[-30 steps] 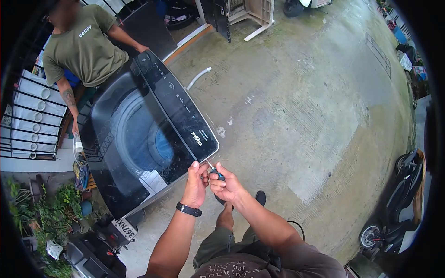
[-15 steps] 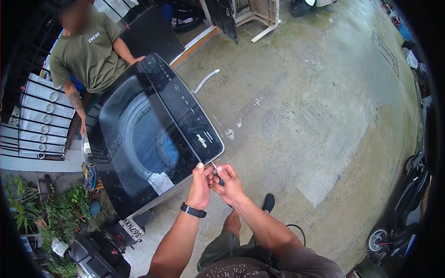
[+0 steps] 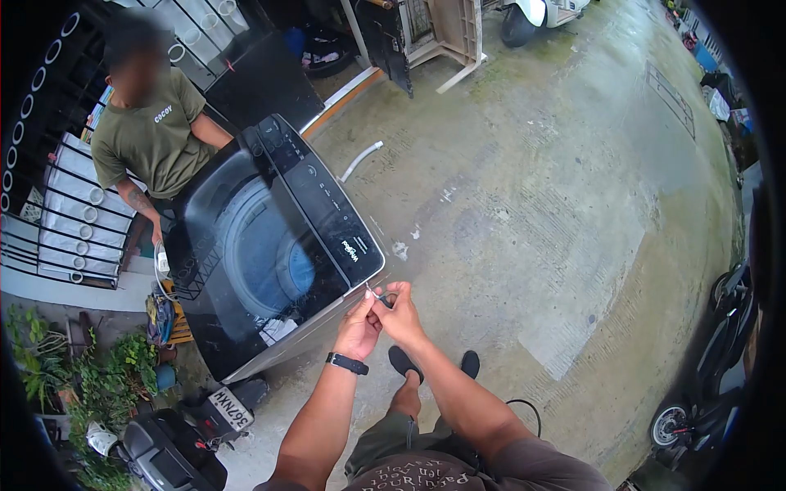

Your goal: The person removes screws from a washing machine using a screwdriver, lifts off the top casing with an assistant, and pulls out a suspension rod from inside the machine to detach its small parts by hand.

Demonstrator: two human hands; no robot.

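Observation:
My right hand [image 3: 399, 313] pinches a small dark-handled tool [image 3: 385, 301] with a thin, light tip, perhaps a screwdriver. The fingers of my left hand [image 3: 359, 329] are bent together close to that tip; what they hold, if anything, is hidden. Both hands are just off the near right corner of a black top-loading washing machine [image 3: 332, 217]. Through its dark glass lid [image 3: 246, 270] a round tub and a white paper [image 3: 278, 329] show. A co-worker [image 3: 151, 135] stands at the far left side, one hand holding a white plug and cord [image 3: 161, 260].
A white hose [image 3: 360, 161] sticks out behind the machine over the concrete floor [image 3: 508, 204]. Potted plants [image 3: 106, 360] and a parked motorbike [image 3: 176, 454] stand at lower left. Another motorbike [image 3: 696, 401] is at the right edge. A barred gate [image 3: 82, 213] lies behind the co-worker.
The dark tool in my right hand has turned and risen slightly. The machine's near corner sits a little further left in view. The co-worker's far hand, earlier on the machine's edge, is now hidden.

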